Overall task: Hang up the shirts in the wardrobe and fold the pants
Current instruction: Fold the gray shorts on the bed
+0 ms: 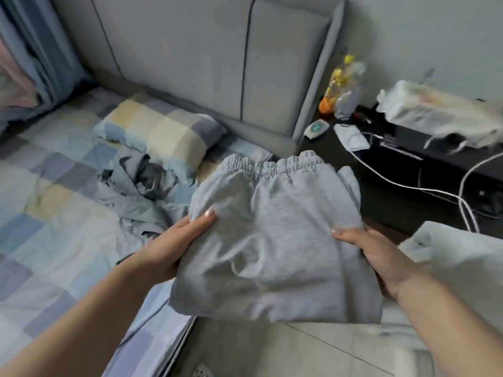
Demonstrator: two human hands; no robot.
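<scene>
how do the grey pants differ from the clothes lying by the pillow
The grey pants are folded into a neat, flat bundle; the blue-grey garment beside the checked pillow lies crumpled and unfolded. The pants are held up between the left hand and right hand, over the edge of the bed; the garment rests on the bed, untouched. The pants are plain grey; the garment shows dark trim. Both are soft, pale fabric.
</scene>
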